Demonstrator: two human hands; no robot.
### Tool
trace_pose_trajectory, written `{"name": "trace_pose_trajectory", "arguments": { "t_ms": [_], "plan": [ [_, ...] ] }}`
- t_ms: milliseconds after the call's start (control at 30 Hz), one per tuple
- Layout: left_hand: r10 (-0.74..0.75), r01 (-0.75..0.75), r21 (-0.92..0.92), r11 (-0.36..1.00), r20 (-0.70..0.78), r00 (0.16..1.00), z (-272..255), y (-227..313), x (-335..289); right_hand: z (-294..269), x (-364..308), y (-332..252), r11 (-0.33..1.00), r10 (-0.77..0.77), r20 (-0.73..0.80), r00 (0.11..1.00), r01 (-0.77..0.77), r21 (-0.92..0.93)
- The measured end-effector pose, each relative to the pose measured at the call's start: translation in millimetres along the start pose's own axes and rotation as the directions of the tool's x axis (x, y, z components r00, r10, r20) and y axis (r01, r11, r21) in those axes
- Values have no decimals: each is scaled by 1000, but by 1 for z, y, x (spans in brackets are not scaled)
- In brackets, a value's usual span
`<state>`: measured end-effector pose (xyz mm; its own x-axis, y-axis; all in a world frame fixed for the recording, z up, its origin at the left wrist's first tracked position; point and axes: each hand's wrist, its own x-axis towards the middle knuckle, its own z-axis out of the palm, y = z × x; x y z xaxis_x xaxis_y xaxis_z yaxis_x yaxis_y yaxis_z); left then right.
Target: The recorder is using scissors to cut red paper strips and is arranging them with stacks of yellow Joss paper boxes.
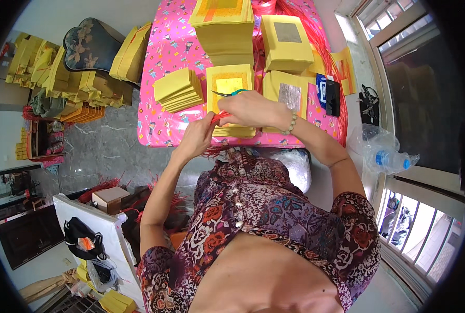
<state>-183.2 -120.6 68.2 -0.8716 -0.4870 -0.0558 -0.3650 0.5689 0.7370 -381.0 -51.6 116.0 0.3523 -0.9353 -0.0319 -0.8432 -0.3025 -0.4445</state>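
Note:
Over the table's front edge my two hands meet at a bundle of red plastic string [220, 116]. My left hand [195, 139] is closed, its fingers pinching the string. My right hand [256, 110], a beaded bracelet on its wrist, is closed around scissors with teal handles [239, 92]; their dark blades point left. The right fingertips are at the red string too, partly hidden by the hand. Beneath the hands lies a stack of yellow paper [211, 76] with an orange and gold printed panel on top. A fanned pile of yellow paper [177, 89] sits to its left.
A pink patterned cloth [159, 128] covers the table. Tall yellow paper stacks [224, 44] stand at the back, and a silver-patched stack [290, 96] is on the right. Beside it lie a black phone [332, 98] and long red strings [316, 31]. A chair [89, 47] is at left.

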Motion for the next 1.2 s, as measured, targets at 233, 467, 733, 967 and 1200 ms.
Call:
{"name": "trace_pose_trajectory", "arguments": {
  "t_ms": [233, 467, 733, 967, 1200],
  "plan": [
    [-140, 41, -341, 939, -270, 953, 7, -16, -6, -6, -8, 34, 966, 152, -347, 925, -66, 249],
    [-235, -11, -596, 803, -333, 913, 26, 3, 16, 35, 24, -7, 446, 576, -351, 738, 77, 892],
    [-207, -54, -643, 764, -323, 924, 28, 9, 22, 63, 37, -16, 115, 645, -251, 722, 233, 966],
    [-42, -284, -419, 863, -619, 784, 4, 41, 19, 40, 36, -37, 120, 501, -318, 805, 299, 947],
    [-212, -594, -784, 181, -621, 754, -77, 83, 8, 38, 18, -42, 296, -72, 51, 996, -28, 955]
  ]
}}
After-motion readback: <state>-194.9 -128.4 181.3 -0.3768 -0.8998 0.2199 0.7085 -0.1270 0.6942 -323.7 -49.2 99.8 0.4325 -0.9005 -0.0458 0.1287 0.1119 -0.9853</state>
